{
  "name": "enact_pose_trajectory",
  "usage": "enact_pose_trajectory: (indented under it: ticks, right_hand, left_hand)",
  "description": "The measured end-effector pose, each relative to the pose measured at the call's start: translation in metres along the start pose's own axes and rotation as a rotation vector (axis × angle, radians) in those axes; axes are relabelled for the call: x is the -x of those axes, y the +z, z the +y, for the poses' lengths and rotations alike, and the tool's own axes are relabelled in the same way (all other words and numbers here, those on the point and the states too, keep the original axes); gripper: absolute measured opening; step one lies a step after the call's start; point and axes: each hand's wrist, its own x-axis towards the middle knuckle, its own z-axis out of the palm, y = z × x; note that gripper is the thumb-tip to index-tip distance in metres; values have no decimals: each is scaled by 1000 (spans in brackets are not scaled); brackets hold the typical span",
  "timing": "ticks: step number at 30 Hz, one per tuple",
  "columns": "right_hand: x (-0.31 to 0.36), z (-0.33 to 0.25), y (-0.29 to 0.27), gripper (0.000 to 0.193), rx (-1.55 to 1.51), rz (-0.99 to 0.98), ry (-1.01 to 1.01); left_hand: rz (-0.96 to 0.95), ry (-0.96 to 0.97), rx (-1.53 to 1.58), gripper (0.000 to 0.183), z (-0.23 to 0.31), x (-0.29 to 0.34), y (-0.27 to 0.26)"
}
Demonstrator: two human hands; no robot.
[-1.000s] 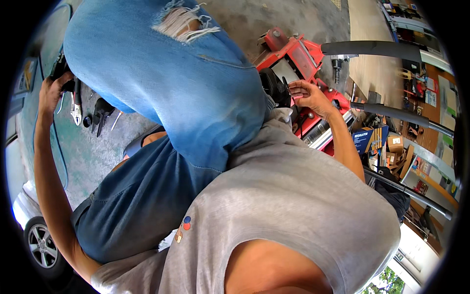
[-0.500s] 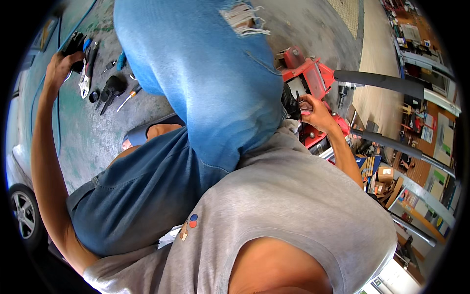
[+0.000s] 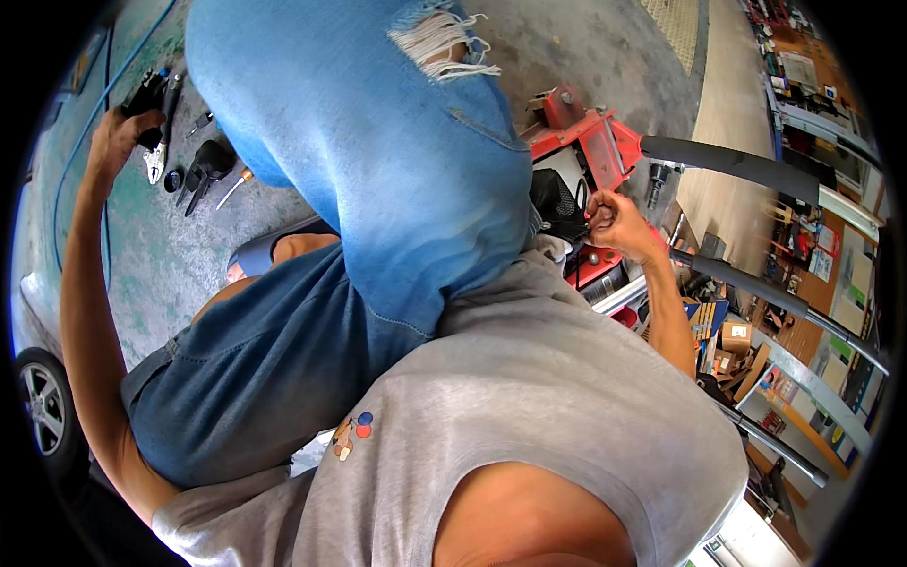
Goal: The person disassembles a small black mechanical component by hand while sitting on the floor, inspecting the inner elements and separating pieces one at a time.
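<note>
My left hand (image 3: 115, 146) reaches to the floor at the far left, its fingers bent round a dark black object (image 3: 146, 102) whose kind I cannot make out. Beside it lie a pair of locking pliers (image 3: 156, 159), a black cap (image 3: 173, 180), a black tool with prongs (image 3: 208, 166) and a screwdriver (image 3: 235, 186) with an orange handle. On my right, a black mesh bag (image 3: 559, 203) rests against the red floor jack (image 3: 605, 151), partly hidden by my knee. My right hand (image 3: 619, 227) is closed at the bag's edge, fingertips pinched together by its dark cord.
A second red jack part (image 3: 597, 265) is below the bag. Long black padded handles (image 3: 727, 161) stretch to the right. Cardboard boxes (image 3: 735, 335) and loaded shelves stand farther right. A blue hose (image 3: 66, 189) runs along the floor at left, near a car wheel (image 3: 45, 402).
My right hand has shifted a little down and right, and more of the mesh bag shows. The view has moved slightly, with my knee shifting left; my left hand stays at the black object.
</note>
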Motion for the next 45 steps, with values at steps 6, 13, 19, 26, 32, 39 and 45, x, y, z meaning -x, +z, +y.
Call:
enact_pose_trajectory:
  ticks: [6,13,19,26,32,39,45]
  right_hand:
    - [28,-11,-17,36,64,-49,27]
    - [25,15,-25,43,78,2,-23]
    - [-9,20,-26,43,200,-94,-15]
    - [-24,35,-27,53,-173,-170,161]
    - [-38,33,-43,55,130,-240,13]
    - [-14,-163,-94,33,880,71,-352]
    - [-6,-368,-31,14,612,217,-1356]
  left_hand:
    - [12,-148,-58,47,-7,21,13]
    - [-31,-261,-69,43,4,60,23]
    - [-38,-251,-39,41,13,66,30]
    - [120,-192,-86,49,28,50,-4]
    - [293,-107,123,60,84,55,-22]
    - [437,40,380,51,144,67,-38]
    - [575,162,421,45,189,103,-81]
